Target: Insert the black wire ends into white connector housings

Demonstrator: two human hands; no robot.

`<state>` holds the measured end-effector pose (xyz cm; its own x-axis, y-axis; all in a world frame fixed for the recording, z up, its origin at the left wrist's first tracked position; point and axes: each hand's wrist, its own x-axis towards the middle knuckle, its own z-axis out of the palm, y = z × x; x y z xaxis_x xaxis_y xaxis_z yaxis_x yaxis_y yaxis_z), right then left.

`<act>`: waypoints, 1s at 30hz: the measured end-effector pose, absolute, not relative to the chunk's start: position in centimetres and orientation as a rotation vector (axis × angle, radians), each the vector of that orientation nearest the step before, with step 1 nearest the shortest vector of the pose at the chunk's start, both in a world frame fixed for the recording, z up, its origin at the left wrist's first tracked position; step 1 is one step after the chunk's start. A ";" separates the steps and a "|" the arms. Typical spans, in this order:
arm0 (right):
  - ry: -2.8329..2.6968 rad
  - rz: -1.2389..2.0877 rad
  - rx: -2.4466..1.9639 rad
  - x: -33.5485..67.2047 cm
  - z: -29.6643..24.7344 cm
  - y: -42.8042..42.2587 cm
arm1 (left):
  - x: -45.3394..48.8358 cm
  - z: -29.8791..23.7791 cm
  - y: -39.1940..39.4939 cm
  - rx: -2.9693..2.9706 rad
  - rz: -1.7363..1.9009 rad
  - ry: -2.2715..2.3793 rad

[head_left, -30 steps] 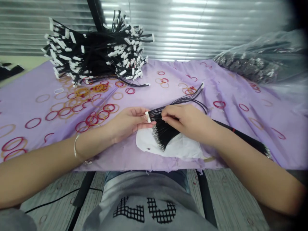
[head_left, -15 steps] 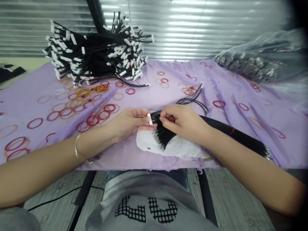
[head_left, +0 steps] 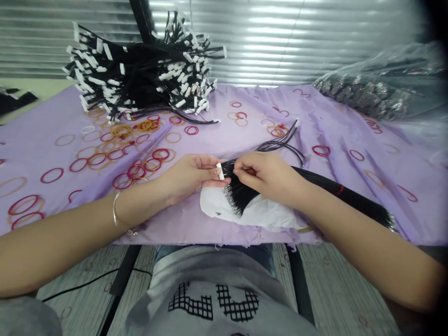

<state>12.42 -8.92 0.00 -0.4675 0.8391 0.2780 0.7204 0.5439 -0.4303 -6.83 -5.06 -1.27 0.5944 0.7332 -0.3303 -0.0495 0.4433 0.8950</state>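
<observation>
Between the fingers of my left hand [head_left: 199, 176] is a white plastic connector [head_left: 220, 171], with several black wires running out of it to the right. My right hand [head_left: 262, 173] is closed in a pinch on a black wire close to the connector; the wire's tip is too small to make out. Beneath both hands a thick bundle of black wires [head_left: 241, 198] fans out its silver terminal ends over a white cloth [head_left: 217, 205]. This bundle passes under my right hand and reaches the right, tied with a red band [head_left: 339, 189]. Some loose black wires [head_left: 283, 145] lie behind my right hand.
A large heap of black wire harnesses with white connectors [head_left: 140, 70] stands at the back left. Red and yellow rubber bands [head_left: 96, 159] lie scattered over the purple tablecloth [head_left: 196, 144]. At the back right is a clear plastic bag [head_left: 371, 93] of silver-ended wires.
Both hands keep nearly the same hold on the connector and the wire. The whole scene sits slightly shifted, as the head view has moved a little.
</observation>
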 end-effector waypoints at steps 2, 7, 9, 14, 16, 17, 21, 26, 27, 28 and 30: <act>-2.325 0.365 -1.263 12.4 -0.2 -8.8 | -6.7 -1.2 -5.1 0.991 0.558 0.821; -2.346 0.373 -1.264 12.0 -0.9 -8.4 | -6.5 -1.1 -5.4 0.970 0.594 0.824; -2.343 0.338 -1.230 12.0 -0.6 -8.5 | -6.5 -1.0 -5.5 0.976 0.577 0.817; -2.264 -0.108 -1.280 13.5 1.1 -8.9 | -6.7 0.0 -5.4 1.323 0.686 0.826; -2.302 -0.214 -1.399 14.5 1.6 -8.9 | -6.9 0.8 -5.5 1.709 0.766 0.812; -2.338 -0.236 -1.445 14.9 1.7 -8.7 | -7.0 1.4 -5.6 1.935 0.793 0.776; -2.443 -0.181 -1.522 15.8 1.8 -7.9 | -6.7 3.5 -6.3 2.454 0.859 0.596; -2.240 -0.225 -1.656 15.7 1.8 -7.5 | -5.1 2.9 -5.3 1.948 0.979 0.744; -2.201 -0.262 -1.652 15.7 1.8 -7.4 | -4.9 2.4 -5.0 1.743 0.972 0.748; -2.189 -0.293 -1.635 15.7 1.8 -7.4 | -4.6 1.9 -4.7 1.531 0.925 0.749; -2.211 -0.337 -1.585 15.8 1.8 -7.4 | -4.4 1.3 -4.4 1.147 0.760 0.772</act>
